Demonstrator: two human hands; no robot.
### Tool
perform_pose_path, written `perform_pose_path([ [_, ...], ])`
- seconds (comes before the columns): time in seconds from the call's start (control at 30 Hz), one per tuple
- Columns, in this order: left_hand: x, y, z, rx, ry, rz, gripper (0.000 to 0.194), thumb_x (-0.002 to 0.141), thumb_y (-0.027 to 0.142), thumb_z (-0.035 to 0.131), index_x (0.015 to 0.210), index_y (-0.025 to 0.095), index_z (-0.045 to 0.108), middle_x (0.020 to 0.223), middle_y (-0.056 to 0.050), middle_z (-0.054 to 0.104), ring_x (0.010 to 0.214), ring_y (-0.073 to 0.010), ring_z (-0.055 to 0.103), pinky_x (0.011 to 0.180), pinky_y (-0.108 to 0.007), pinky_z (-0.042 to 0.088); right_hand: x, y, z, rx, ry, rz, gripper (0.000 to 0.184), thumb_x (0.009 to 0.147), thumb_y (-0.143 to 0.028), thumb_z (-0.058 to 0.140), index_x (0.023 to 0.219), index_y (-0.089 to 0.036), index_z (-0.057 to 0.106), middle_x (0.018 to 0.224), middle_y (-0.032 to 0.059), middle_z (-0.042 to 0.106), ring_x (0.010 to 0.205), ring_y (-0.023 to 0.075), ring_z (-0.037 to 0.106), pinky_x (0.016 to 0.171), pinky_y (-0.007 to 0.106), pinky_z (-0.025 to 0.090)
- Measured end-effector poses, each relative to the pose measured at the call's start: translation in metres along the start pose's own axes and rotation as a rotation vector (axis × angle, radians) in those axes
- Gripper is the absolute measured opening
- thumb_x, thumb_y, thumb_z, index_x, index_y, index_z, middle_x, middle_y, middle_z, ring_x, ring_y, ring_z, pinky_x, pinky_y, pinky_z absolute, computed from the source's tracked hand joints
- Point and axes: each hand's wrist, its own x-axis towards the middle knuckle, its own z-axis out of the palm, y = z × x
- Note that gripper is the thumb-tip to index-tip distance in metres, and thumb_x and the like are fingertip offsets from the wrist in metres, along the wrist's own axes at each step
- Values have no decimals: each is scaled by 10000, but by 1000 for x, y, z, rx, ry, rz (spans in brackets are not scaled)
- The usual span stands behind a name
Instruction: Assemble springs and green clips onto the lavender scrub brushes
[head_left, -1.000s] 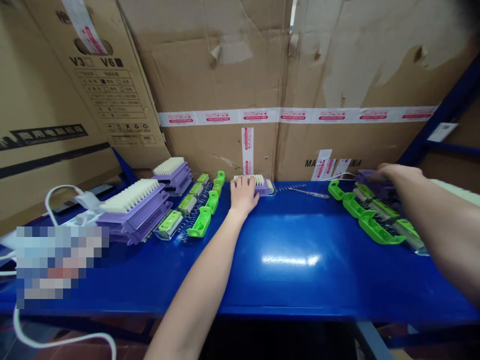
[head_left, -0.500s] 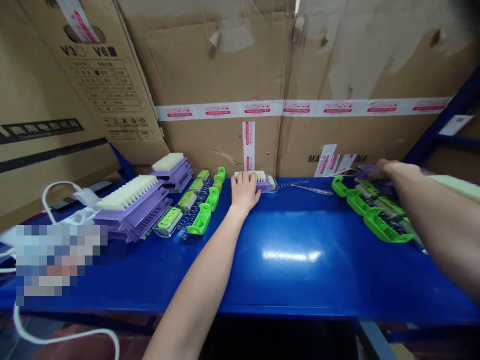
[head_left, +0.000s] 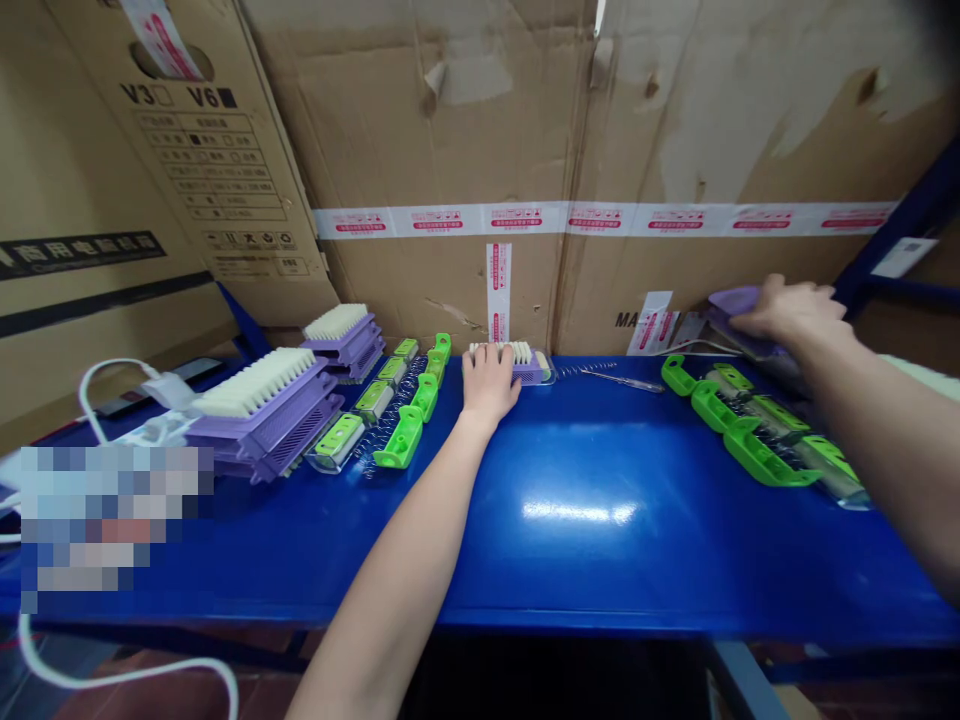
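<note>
Change noted at the right: the right hand point(head_left: 799, 308) has come up off the back corner, bringing with it a smooth purple plastic shell point(head_left: 733, 298), which sat lower, nearer the table, half a second ago. The shell is now tilted in front of the cardboard wall point(head_left: 600, 280), above a thin white cable. Thumb and fingers appear to pinch its near edge; the far fingertips are hidden.

Left side: no change. The left hand point(head_left: 489, 378) lies over the rectangular purple plastic brush with cream bristles point(head_left: 531, 370), at the back of the glossy blue table point(head_left: 570, 450), fingers slightly spread across the bristles, thumb out to the right. Whether it grips or merely steadies — cannot tell.

Just right of the brush: a thin metal coil spring point(head_left: 592, 368) and a slim screwdriver with a clear handle point(head_left: 641, 384), both untouched. The curved bright-green plastic brackets point(head_left: 709, 405) under the right forearm lie as they did.

Judgement: the shell is now apart from the pieces at the right and free to be carried; shell and brush remain well apart — nothing joined yet.
</note>
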Motion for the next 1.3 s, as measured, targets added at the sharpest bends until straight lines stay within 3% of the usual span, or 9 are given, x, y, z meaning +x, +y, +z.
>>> perform_pose_path([
  [0.17,0,3,-5,-9,-5,-38,415,864,377,525,1232,189,480,1204,-156,501,1153,-333,426,938,-457,339,-61,-43,-29,87,36,-223,819,740,-650,581,1250,-18,477,1138,339,541,1090,388,500,745,402,379],
  [0.33,1,0,-10,-19,81,-127,457,840,522,536,1134,172,548,1172,-166,516,1137,-335,452,928,-441,361,-119,-79,-11,231,-147,-498,710,741,-527,608,1310,-131,452,1003,169,649,897,310,617,698,355,450],
  [0.47,3,-8,-10,-78,13,-257,586,789,617,551,1135,144,538,1142,-186,565,1096,-345,522,899,-440,402,-143,-94,4,300,-183,-560,735,747,-546,582,1342,-140,433,1065,162,647,946,314,622,726,363,473],
  [0.63,3,-7,-14,-130,-84,-275,568,761,545,610,1177,170,511,1082,-159,621,1009,-326,599,774,-384,477,-164,-96,1,311,-139,-616,713,745,-573,585,1318,-165,468,1077,169,642,997,336,604,775,393,473],
  [0.83,5,-9,-14,-346,-22,-397,569,856,652,383,1179,207,528,1064,-144,660,991,-326,629,800,-413,466,-168,-100,-16,580,-320,-553,693,795,-617,525,1346,-204,453,1006,106,687,929,295,641,778,391,493],
  [1.0,9,-19,2,-751,8,-373,429,940,545,295,1147,245,519,959,-42,707,898,-210,672,789,-317,482,-144,-107,-10,654,-342,-436,567,843,-537,502,1276,-172,533,943,105,700,874,266,657,767,368,502],
  [1.07,10,-20,7,-805,-49,-368,385,936,518,343,1155,248,508,957,-25,708,843,-189,682,770,-306,491,-137,-107,-4,632,-378,-446,557,829,-533,527,1241,-161,562,925,111,701,847,264,661,746,366,508],
  [1.2,10,-17,8,-736,-50,-315,398,838,498,562,1152,257,517,1028,-33,696,997,-222,649,850,-331,480,-138,-105,-1,596,-468,-543,571,771,-510,623,1226,-169,580,950,103,698,837,246,662,730,348,515],
  [1.3,10,-16,6,-755,-40,-373,482,789,519,618,1163,238,503,1047,-56,685,988,-237,652,839,-341,494,-145,-106,-8,638,-592,-545,648,760,-494,645,1300,-159,516,816,74,699,691,214,654,631,331,514],
])
